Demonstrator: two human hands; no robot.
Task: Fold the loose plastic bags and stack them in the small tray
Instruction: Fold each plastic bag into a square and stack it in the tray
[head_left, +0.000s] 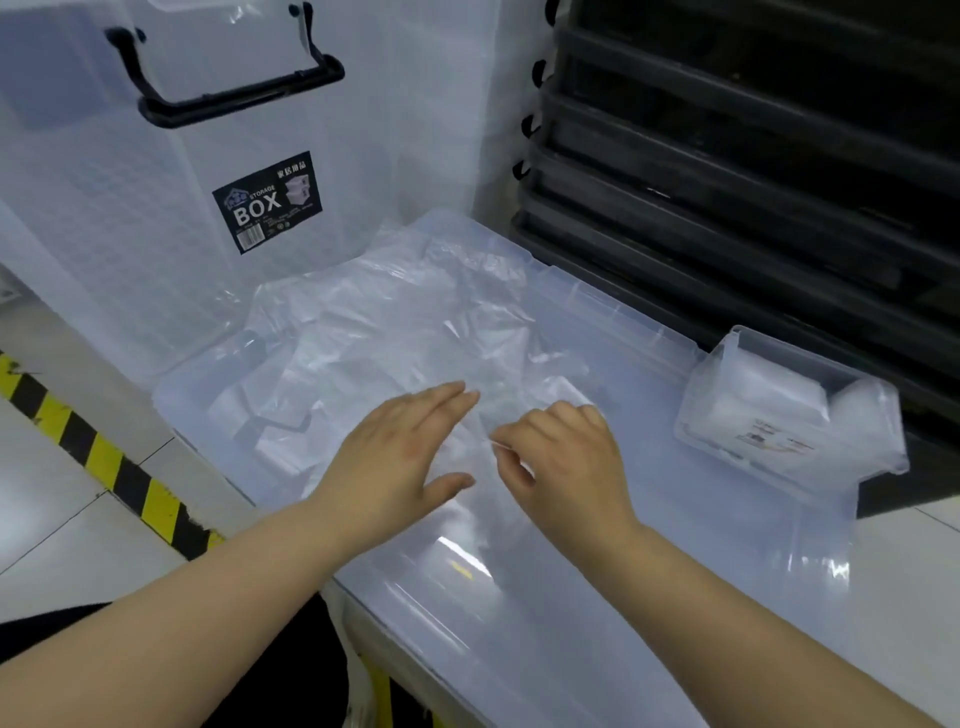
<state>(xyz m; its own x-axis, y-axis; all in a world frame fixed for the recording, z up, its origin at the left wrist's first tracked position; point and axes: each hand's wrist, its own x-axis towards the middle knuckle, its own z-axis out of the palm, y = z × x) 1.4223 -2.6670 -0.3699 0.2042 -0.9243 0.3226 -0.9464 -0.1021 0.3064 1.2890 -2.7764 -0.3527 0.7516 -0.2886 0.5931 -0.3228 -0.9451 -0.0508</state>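
A heap of loose clear plastic bags (395, 322) lies on the lid of a translucent storage box (649, 545). My left hand (400, 462) lies flat with straight fingers on the near edge of one bag. Beside it, my right hand (561, 457) has curled fingers and pinches the same clear bag between thumb and forefinger. The small clear tray (789, 415) stands at the right edge of the lid, holding folded bags.
A tall clear storage box (218, 171) with a black handle and a "BOX" label stands behind the heap. Stacked black crates (753, 182) rise at the right. Yellow-black hazard tape (104, 457) runs across the floor at the left.
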